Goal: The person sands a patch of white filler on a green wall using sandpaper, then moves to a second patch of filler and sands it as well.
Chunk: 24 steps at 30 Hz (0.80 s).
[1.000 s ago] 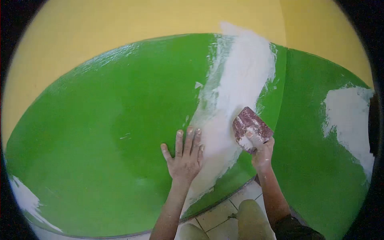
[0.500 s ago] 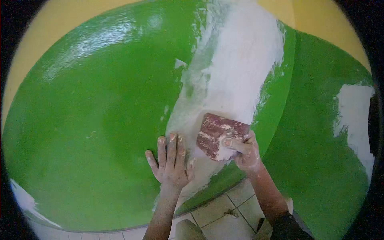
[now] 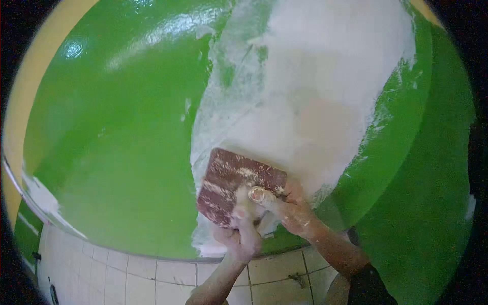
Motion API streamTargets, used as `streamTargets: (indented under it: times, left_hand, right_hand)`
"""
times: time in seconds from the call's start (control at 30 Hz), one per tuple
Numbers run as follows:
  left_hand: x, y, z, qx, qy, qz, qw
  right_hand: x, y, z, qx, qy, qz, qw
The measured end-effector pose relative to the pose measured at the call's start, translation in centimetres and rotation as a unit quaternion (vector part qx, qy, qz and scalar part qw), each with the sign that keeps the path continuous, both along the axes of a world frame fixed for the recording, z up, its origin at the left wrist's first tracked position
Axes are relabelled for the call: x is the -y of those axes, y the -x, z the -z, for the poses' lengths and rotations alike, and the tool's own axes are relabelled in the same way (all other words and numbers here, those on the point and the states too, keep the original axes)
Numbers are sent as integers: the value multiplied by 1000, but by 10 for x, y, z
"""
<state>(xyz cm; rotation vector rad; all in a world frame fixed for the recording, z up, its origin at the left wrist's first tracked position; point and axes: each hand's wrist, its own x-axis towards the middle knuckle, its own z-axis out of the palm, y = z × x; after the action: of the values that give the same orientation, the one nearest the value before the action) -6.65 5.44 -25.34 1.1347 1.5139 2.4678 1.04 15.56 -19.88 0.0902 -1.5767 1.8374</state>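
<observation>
A flat, dark reddish-brown sheet (image 3: 229,175) with pale dusty streaks lies against a white patch (image 3: 315,91) on the green painted surface (image 3: 137,142). My right hand (image 3: 290,208) grips its lower right part, thumb on top. At the sheet's lower edge, my left hand (image 3: 241,236) is closed on it, with the thumb on top and the fingers partly hidden underneath. White dust coats both hands.
Yellow paint (image 3: 25,112) borders the green at the left. Pale floor tiles (image 3: 173,282) run below the curved lower edge. Another white patch (image 3: 43,198) shows at the lower left, and darker green (image 3: 437,203) lies at the right.
My left hand has left its spread position on the surface and taken hold of the sheet. The sheet and my right hand have shifted left in view. The camera view has moved closer.
</observation>
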Motion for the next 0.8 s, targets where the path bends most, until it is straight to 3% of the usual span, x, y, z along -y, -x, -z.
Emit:
streamTargets:
  times: [0.03, 0.1, 0.13, 0.2, 0.23, 0.27, 0.33, 0.37, 0.4, 0.43, 0.47, 0.53, 0.57, 0.63, 0.73, 0.8]
  left_hand:
    - [-9, 2, -10, -3, 0, -13, 1000]
    - [-21, 10, -23, -54, -216, -147, 964]
    - [-17, 17, -26, -60, -215, -158, 962]
    - [-1, 30, -33, -136, -120, -343, 922]
    - [-3, 30, -45, -175, -202, -301, 916]
    - [-7, 29, -58, -212, -279, -254, 901]
    - [-5, 30, -71, -356, -126, -407, 832]
    - [-18, 32, -81, -423, -159, -370, 812]
    - [-31, 30, -87, -487, -190, -327, 787]
    - [-37, 24, -87, -519, -75, -370, 767]
    - [-41, 18, -88, -543, 35, -407, 734]
    - [-67, 21, -80, -544, 51, -429, 719]
    - [-77, 22, -74, -542, 70, -450, 706]
    - [-76, 17, -42, -539, 67, -414, 731]
    - [-67, 20, 59, -541, 121, -373, 744]
    - [-64, 23, 59, -546, 125, -376, 738]
  right_hand:
    - [-4, -2, 2, -3, 0, -13, 1000]
    - [-15, -11, 4, 51, -55, 21, 997]
    - [-22, -14, 6, -4, -112, 120, 986]
    - [-39, -18, 10, -142, -210, 291, 923]
    - [-49, -20, 8, -223, -252, 359, 871]
    - [-58, -22, 5, -225, -251, 350, 874]
    - [-72, -25, -1, -301, -381, 578, 656]
    - [-73, -23, -3, -303, -376, 576, 660]
    - [-70, -21, -7, -268, -421, 616, 610]
    - [-66, -22, -9, -230, -463, 652, 554]
    - [-59, -22, -10, -231, -461, 655, 553]
    - [-54, -21, -12, -247, -448, 603, 612]
    - [-54, -26, -15, -251, -448, 604, 609]
    - [-55, -39, -18, -240, -488, 587, 599]
    - [-62, -53, -17, -256, -489, 595, 584]
    - [-67, -59, -21, -275, -473, 600, 583]
